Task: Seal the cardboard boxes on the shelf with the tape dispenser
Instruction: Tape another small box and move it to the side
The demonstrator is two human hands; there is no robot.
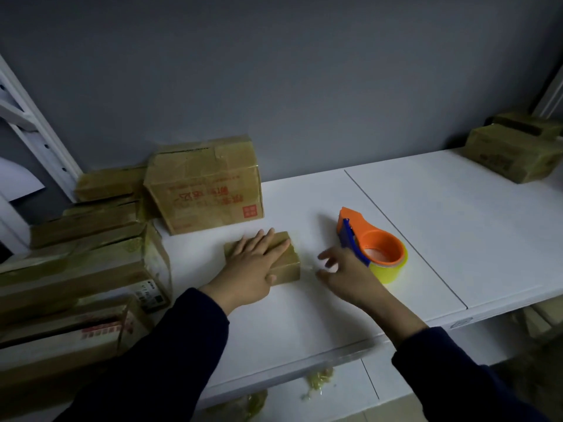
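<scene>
A person stands at a white shelf (432, 233) in dim light, both arms in dark sleeves.

The left hand (256, 263) lies flat, fingers straight and together, pressing on top of a small cardboard box (288, 269). The hand covers most of the lid, so the box's seam and its length cannot be judged.

Just right of the small box, the right hand (344, 272) hovers with fingers spread and loose. It is blurred. A faint glint between its fingertips and the small box may be clear tape, but that is too faint to confirm.

Right of the small box, beyond that hand, the tape dispenser (373, 248) lies on its side on the shelf. It is orange with a blue handle and a yellowish roll. Its long axis runs from the roll, nearer the person, to the orange nose, which points away toward the wall and slightly left. The right hand overlaps the handle; whether they touch is unclear.

Behind the small box stands a larger box (204, 187) with red print upside down. Left of the small box sits a stack of boxes (85, 263), cut off by the frame edge. Far right of it, more boxes (515, 153) are partly cropped. Below the small box, under the shelf edge, lie crumpled tape scraps (316, 380).
</scene>
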